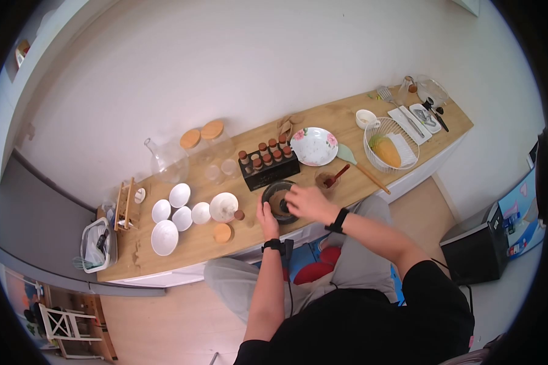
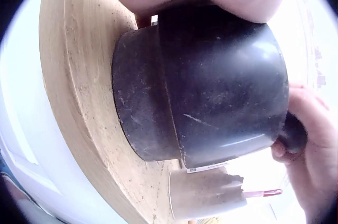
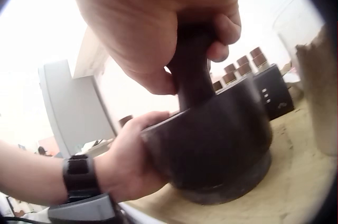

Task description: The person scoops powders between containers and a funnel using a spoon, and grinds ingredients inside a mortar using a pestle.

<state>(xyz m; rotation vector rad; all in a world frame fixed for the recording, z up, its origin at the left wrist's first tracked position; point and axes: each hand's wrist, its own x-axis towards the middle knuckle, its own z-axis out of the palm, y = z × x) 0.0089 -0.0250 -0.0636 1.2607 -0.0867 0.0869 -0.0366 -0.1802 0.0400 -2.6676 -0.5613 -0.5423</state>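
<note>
A black mortar (image 3: 211, 145) stands on the wooden counter in front of the person, with brown powder (image 1: 276, 199) inside it. My left hand (image 1: 267, 221) holds the mortar by its side, the palm against the wall. From above, my right hand (image 1: 311, 204) grips a dark pestle (image 3: 194, 73), whose lower end drops below the rim and is hidden in the right wrist view. Beside the mortar stands a clear container (image 2: 203, 195) of brown powder with a red-handled tool (image 1: 337, 176) in it.
Behind the mortar is a black rack (image 1: 271, 173) of cork-topped tubes. White bowls (image 1: 165, 237) stand to the left, near a round wooden lid (image 1: 223, 232). A floral plate (image 1: 314, 146), a spatula (image 1: 371, 174) and a wire basket (image 1: 408, 161) with yellow fruit lie to the right.
</note>
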